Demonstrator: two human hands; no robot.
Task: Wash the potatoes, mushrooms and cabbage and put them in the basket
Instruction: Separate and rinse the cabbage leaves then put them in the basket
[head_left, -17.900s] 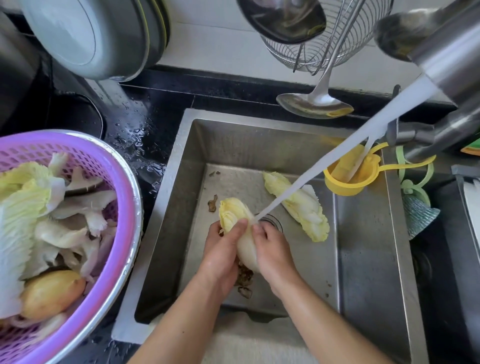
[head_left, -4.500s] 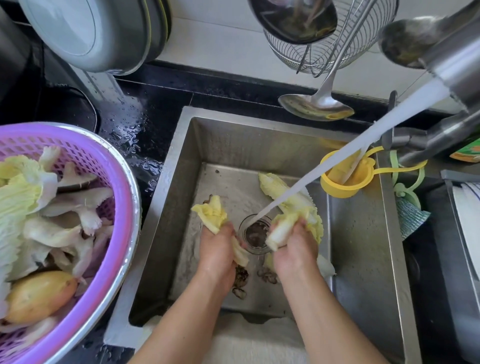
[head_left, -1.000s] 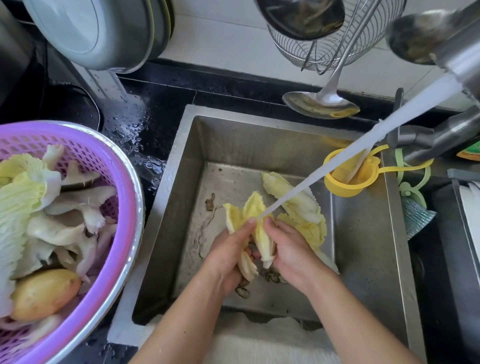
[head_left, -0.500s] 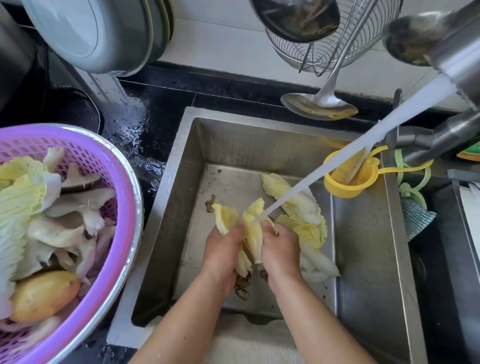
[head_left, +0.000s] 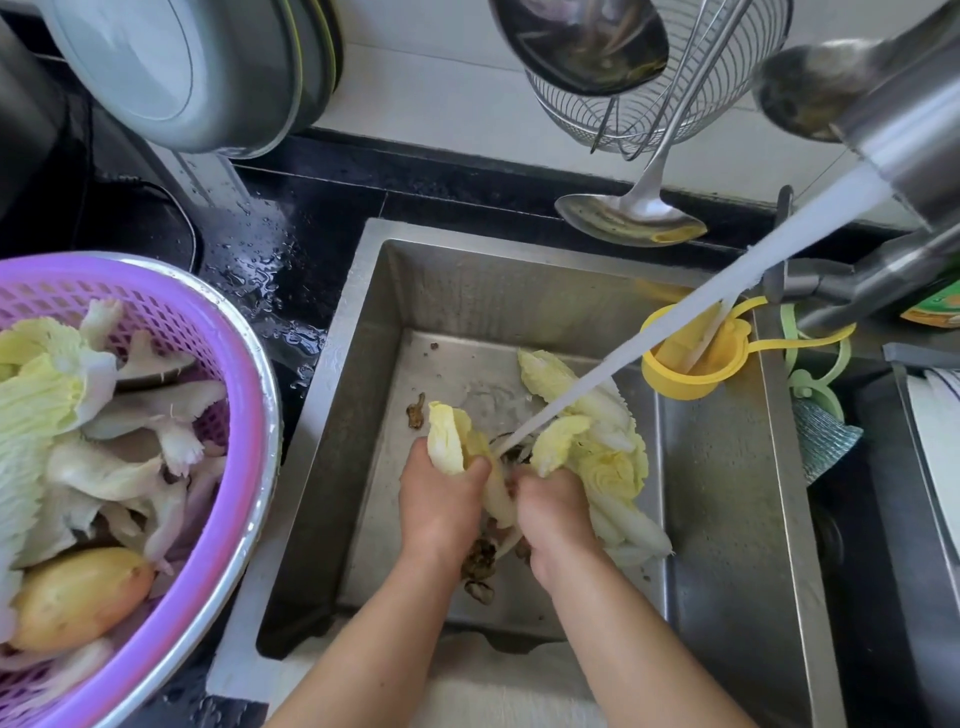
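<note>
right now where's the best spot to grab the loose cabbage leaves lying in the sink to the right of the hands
Take the loose cabbage leaves by their thick white stalk ends, which point toward the near right of the sink. Come from above with the right hand, which is closest; the frilly yellow tips would probably tear.

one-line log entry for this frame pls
step: rinsing cabbage | left hand: grips cabbage leaves under water stream | right hand: grips leaf | basket: potato, mushrooms

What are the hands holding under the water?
Both hands grip cabbage leaves: left hand a leaf round its lower half, right hand another leaf near its stalk end.
</note>
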